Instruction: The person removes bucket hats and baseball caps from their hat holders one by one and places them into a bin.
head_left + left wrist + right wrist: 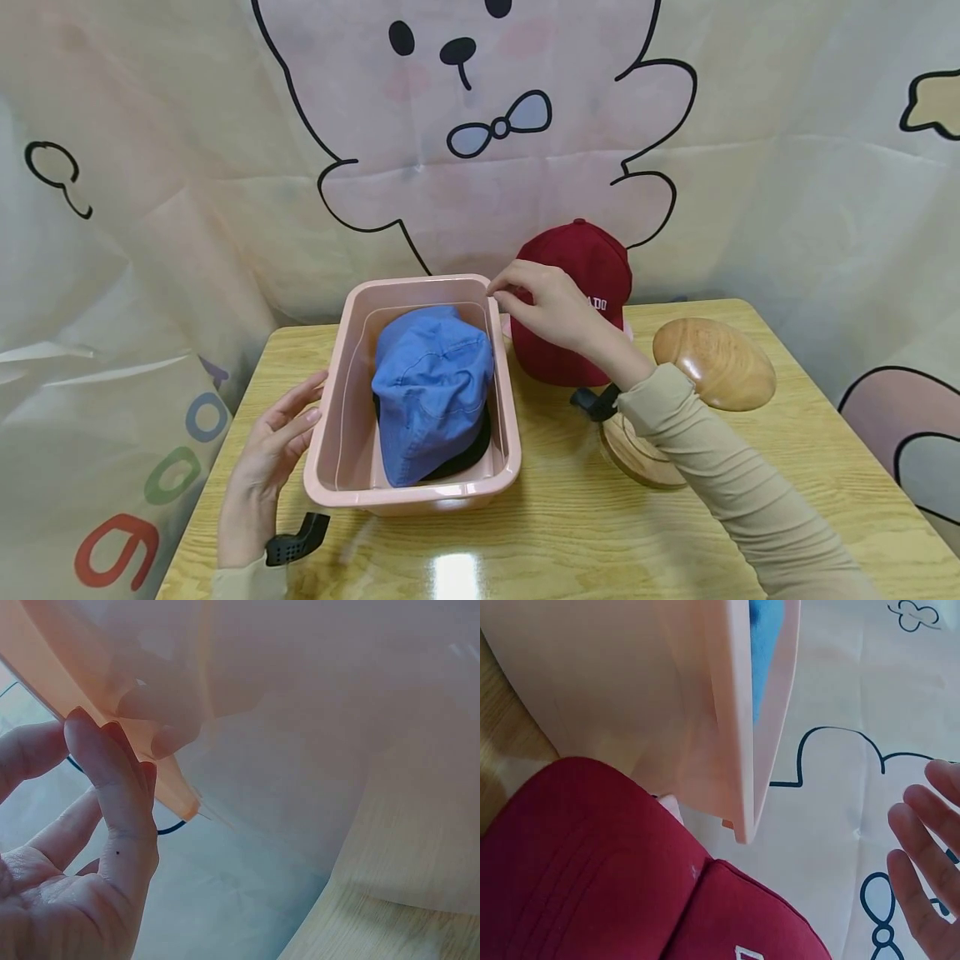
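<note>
A pink plastic basin point(322, 462) stands on the table with a crumpled blue cap point(431, 379) inside it. Part of a dark brim shows beneath the blue fabric. My left hand point(270, 454) is at the basin's left side, its fingertips at the outer wall; the left wrist view shows those fingers point(112, 780) bent lightly beside the rim. Over the far right corner of the basin is my right hand point(551, 304), holding nothing. In the right wrist view its fingers point(922, 847) are loosely spread, apart from the basin. A dark red cap point(592, 258) stands upright behind that hand, partly hidden by it.
Right of the red cap lies a glossy wooden dome point(716, 367). A round wooden base point(637, 454) is partly covered by my right sleeve. A printed cloth point(750, 208) hangs behind the wooden table point(570, 533).
</note>
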The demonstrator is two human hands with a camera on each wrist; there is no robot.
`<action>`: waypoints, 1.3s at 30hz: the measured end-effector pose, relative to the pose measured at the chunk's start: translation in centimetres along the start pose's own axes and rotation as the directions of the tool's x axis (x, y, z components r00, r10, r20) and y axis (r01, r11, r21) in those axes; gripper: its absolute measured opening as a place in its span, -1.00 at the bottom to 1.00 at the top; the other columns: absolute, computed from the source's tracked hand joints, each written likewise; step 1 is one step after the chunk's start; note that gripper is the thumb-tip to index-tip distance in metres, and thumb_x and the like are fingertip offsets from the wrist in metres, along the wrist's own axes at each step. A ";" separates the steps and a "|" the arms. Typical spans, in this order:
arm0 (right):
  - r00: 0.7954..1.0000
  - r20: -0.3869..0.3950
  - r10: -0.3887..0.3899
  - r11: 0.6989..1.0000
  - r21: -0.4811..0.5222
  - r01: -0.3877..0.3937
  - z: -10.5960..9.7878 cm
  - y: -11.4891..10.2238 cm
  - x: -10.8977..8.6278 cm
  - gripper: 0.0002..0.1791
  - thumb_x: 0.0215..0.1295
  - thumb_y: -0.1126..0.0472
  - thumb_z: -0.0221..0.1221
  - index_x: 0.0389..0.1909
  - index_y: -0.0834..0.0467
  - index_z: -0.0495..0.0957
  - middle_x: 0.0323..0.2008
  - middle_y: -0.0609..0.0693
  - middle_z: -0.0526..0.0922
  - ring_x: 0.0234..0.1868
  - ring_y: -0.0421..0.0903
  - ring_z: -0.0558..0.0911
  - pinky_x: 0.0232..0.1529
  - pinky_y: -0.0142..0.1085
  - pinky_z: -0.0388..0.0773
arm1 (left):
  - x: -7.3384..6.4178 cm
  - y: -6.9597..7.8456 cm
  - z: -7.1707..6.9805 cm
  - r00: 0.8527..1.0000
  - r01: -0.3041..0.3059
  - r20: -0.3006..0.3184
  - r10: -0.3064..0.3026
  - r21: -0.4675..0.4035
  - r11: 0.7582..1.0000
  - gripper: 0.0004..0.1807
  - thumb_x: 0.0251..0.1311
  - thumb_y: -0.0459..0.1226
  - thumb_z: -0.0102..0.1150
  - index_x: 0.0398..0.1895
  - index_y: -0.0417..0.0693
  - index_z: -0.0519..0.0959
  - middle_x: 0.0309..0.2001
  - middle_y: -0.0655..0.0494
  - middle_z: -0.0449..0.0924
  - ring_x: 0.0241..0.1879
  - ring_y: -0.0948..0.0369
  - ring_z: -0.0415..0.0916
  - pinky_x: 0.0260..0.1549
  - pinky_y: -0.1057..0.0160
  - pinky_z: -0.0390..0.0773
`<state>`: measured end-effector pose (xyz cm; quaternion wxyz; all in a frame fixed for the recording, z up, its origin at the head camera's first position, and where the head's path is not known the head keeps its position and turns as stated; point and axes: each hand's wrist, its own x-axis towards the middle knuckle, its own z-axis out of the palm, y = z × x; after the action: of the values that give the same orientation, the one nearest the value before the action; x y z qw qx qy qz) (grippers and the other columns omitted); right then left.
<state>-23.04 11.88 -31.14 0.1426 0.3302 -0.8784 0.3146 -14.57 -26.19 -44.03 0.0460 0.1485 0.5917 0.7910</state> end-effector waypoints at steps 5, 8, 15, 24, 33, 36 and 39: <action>1.000 -0.029 -0.001 1.000 0.000 0.001 -0.2 0.3 0.1 -0.84 0.28 0.30 0.16 -0.17 0.13 0.65 -0.23 0.01 0.67 -0.22 -0.12 0.58 -0.08 -0.19 0.61 | 0.0 0.0 -0.1 1.000 -0.004 0.003 0.004 0.005 1.000 -0.50 0.34 -0.53 -0.16 0.29 -0.04 0.43 0.03 0.19 0.53 -0.08 0.33 0.61 -0.14 0.39 0.65; 0.999 -0.049 0.014 1.000 0.014 -0.013 -0.3 0.5 0.2 -0.83 0.28 0.30 0.18 -0.16 0.15 0.66 -0.23 0.02 0.67 -0.21 -0.11 0.60 -0.06 -0.18 0.61 | 0.0 0.0 -0.2 1.000 -0.005 0.007 0.005 0.004 1.000 -0.50 0.34 -0.53 -0.16 0.30 -0.05 0.42 0.03 0.18 0.53 -0.08 0.33 0.61 -0.14 0.38 0.65; 0.994 -0.080 0.079 0.997 0.019 -0.078 -0.7 0.8 0.3 -0.82 0.30 0.28 0.16 -0.13 0.18 0.65 -0.17 0.05 0.68 -0.15 -0.07 0.60 -0.02 -0.14 0.59 | 0.1 -0.1 -0.3 1.000 -0.007 0.012 0.007 -0.002 1.000 -0.51 0.35 -0.52 -0.15 0.30 -0.07 0.42 0.04 0.18 0.53 -0.08 0.33 0.61 -0.15 0.39 0.65; 0.987 -0.128 0.095 0.993 -0.052 -0.102 -1.2 1.0 0.6 -0.82 0.30 0.24 0.14 -0.15 0.11 0.66 -0.16 0.01 0.68 -0.09 -0.07 0.59 0.03 -0.16 0.54 | 0.1 0.0 -0.1 0.999 -0.027 0.025 0.028 -0.019 0.999 -0.49 0.33 -0.56 -0.18 0.28 -0.07 0.43 0.00 0.16 0.54 -0.11 0.32 0.62 -0.18 0.40 0.66; 0.988 -0.152 0.013 0.958 -0.283 -0.056 -1.7 1.3 1.2 -0.82 0.25 0.25 0.14 -0.20 0.16 0.67 -0.16 0.08 0.67 -0.05 0.07 0.56 0.01 -0.02 0.47 | 0.1 0.0 -0.1 1.000 -0.015 0.022 0.016 -0.025 1.000 -0.49 0.33 -0.56 -0.17 0.29 -0.07 0.43 0.00 0.16 0.53 -0.11 0.32 0.62 -0.17 0.40 0.65; 0.988 -0.157 0.011 0.946 -0.318 -0.061 -2.0 1.5 1.5 -0.82 0.25 0.24 0.14 -0.21 0.16 0.67 -0.16 0.10 0.67 -0.04 0.10 0.56 -0.01 0.00 0.48 | 0.1 0.0 -0.1 1.000 -0.006 0.012 0.006 -0.020 1.000 -0.50 0.33 -0.55 -0.16 0.28 -0.06 0.44 0.00 0.17 0.54 -0.11 0.33 0.62 -0.17 0.40 0.65; 0.987 -0.158 0.036 0.941 -0.326 -0.087 -2.3 1.6 1.6 -0.81 0.25 0.23 0.13 -0.20 0.15 0.67 -0.13 0.10 0.68 0.01 0.11 0.53 0.03 0.03 0.45 | 0.1 0.1 -0.1 1.000 0.001 0.003 0.000 -0.016 1.000 -0.50 0.33 -0.55 -0.15 0.28 -0.05 0.45 0.00 0.18 0.54 -0.11 0.33 0.62 -0.17 0.40 0.65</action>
<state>-25.22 13.50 -29.42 0.2518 0.2493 -0.9156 0.1903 -14.68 -26.30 -43.97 0.0481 0.1490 0.5855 0.7954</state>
